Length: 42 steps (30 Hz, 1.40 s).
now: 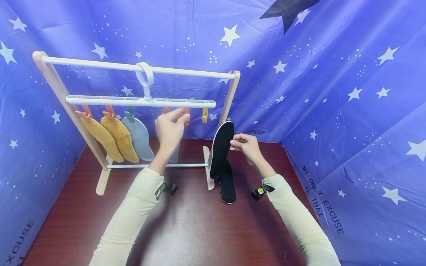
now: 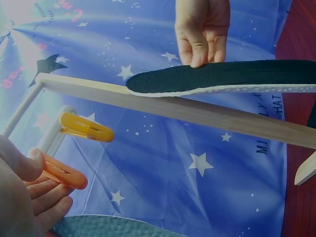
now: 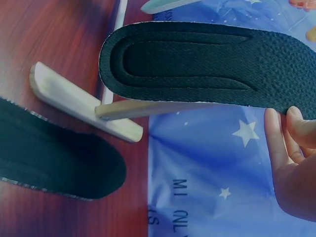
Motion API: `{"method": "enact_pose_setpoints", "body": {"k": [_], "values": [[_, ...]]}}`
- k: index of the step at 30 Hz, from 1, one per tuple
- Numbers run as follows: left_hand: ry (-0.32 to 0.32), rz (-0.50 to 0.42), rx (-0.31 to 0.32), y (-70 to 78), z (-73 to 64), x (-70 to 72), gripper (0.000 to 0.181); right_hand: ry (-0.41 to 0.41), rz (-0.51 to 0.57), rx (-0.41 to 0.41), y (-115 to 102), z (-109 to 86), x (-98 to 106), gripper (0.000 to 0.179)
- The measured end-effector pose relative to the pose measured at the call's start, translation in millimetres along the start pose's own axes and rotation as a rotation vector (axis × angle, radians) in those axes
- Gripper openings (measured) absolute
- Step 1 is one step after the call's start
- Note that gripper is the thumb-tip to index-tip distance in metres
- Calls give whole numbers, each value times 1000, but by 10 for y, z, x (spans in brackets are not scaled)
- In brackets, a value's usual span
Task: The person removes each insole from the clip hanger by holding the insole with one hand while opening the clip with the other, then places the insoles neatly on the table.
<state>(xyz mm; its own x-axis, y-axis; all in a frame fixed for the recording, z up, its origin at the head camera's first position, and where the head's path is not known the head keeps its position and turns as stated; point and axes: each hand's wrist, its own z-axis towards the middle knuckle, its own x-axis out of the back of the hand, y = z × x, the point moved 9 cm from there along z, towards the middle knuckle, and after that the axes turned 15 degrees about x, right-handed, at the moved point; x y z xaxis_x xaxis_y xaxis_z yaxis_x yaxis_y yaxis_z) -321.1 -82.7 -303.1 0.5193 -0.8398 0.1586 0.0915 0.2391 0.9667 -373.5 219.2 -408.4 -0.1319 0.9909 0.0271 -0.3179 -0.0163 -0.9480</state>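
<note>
Our widest limit is the blue star-printed backdrop [image 1: 352, 122], which bounds the work at the back and on both sides. Within it we have the dark red table [image 1: 186, 221], its back edge meeting the cloth and a broad stretch of its top reaching from the rack towards us. The wooden rack [image 1: 189, 72] stands left and centre on it, and from its top bar our white hanger [image 1: 143, 102] hangs by a ring, with a narrow gap between its right tip and the rack's right post.

Four insoles hang along the hanger: two yellow insoles [image 1: 120, 140], a blue-grey insole [image 1: 139, 138], and a similar one partly hidden by our left arm. The black insole [image 1: 222, 149] is raised and tilted beside the right post, its upper end below and to the right of the hanger's tip; we cannot tell whether it touches the post. A second black insole [image 1: 227, 188] lies on the table below it, just right of the rack's foot.

Our right hand [image 1: 247, 146] pinches the black insole by its outer edge, with sideways room between hand and backdrop. Our left hand [image 1: 169, 131] pinches an orange clip [image 2: 64, 173] under the hanger's right half. Near the hanger's tip hangs the yellow clip [image 1: 205, 115], a small gap from those fingers.
</note>
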Motion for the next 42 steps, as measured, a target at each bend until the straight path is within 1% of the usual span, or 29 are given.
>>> {"method": "enact_pose_setpoints", "body": {"k": [6, 12, 16, 20, 24, 29, 35, 42], "values": [[-25, -27, -19, 19, -13, -18, 26, 26, 18, -56, 89, -19, 117, 13], [-48, -56, -24, 30, -28, -29, 27, 32, 19, -85, 161, -21, 205, 18], [-58, -67, -22, 30, -35, -35, 28, 13, -7, -108, 217, -14, 237, 14], [-68, -79, -25, 31, -42, -39, 29, -18, -34, -151, 289, -25, 251, 9], [-80, -88, -21, 23, -44, -48, 29, -25, -64, -207, 378, -55, 275, 13], [-88, -90, -16, 16, -47, -55, 29, -24, -116, -259, 493, -88, 310, 13], [-88, -87, -12, 12, -52, -58, 30, -32, -176, -352, 644, -142, 358, 23], [-89, -91, -10, 16, -55, -65, 31, -76, -213, -436, 777, -218, 357, 24]]}}
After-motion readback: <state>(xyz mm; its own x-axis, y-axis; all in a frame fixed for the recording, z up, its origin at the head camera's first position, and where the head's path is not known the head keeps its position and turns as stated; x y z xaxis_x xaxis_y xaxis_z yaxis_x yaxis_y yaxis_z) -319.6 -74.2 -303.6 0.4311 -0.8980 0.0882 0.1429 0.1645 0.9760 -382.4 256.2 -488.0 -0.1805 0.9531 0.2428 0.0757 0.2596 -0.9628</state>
